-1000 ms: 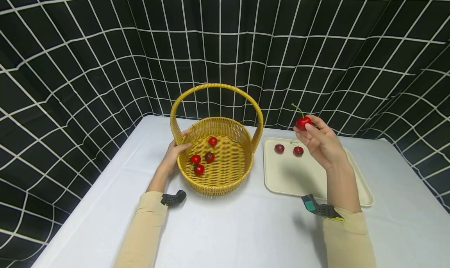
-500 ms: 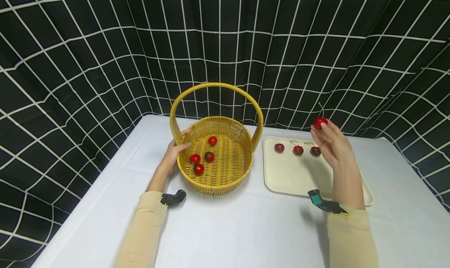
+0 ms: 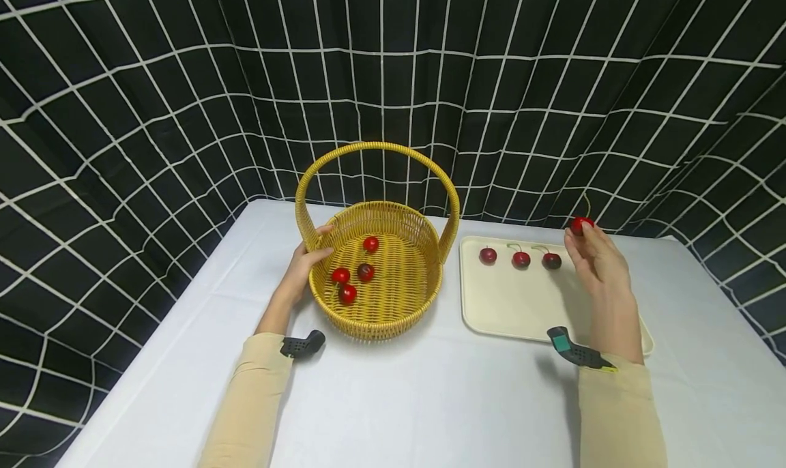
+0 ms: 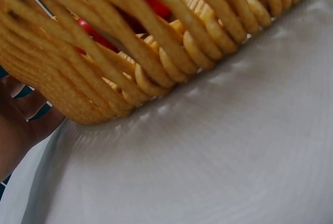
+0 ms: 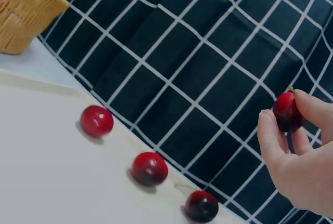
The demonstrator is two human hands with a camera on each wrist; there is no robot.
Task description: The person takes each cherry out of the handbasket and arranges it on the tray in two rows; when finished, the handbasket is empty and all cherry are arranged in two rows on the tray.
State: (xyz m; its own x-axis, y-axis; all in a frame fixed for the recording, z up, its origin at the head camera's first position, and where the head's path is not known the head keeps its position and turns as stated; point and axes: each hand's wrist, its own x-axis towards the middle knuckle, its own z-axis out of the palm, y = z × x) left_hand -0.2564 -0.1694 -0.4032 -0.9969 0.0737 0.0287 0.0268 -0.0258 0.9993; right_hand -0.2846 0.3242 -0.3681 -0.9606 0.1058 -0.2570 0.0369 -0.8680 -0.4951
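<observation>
My right hand (image 3: 598,263) pinches a red cherry (image 3: 581,226) by its body between thumb and fingers, its green stem pointing up. It is raised above the far right part of a cream tray (image 3: 522,311). Three cherries lie in a row along the tray's far side: one at the left (image 5: 97,121), a middle cherry (image 5: 149,169) and a darker cherry (image 5: 201,206). My left hand (image 3: 299,267) holds the left rim of a yellow wicker basket (image 3: 376,330), thumb over the edge. Several cherries lie on the basket's floor, among them a front cherry (image 3: 347,294).
The basket's tall arched handle (image 3: 377,146) stands upright over it. A white cloth (image 3: 417,400) covers the table. Behind and at both sides hangs a black curtain (image 3: 399,79) with a white grid.
My right hand has moved right with the cherry, away from the tray's middle. This uncovered the third cherry in the tray's row. My left hand and the basket have stayed in place.
</observation>
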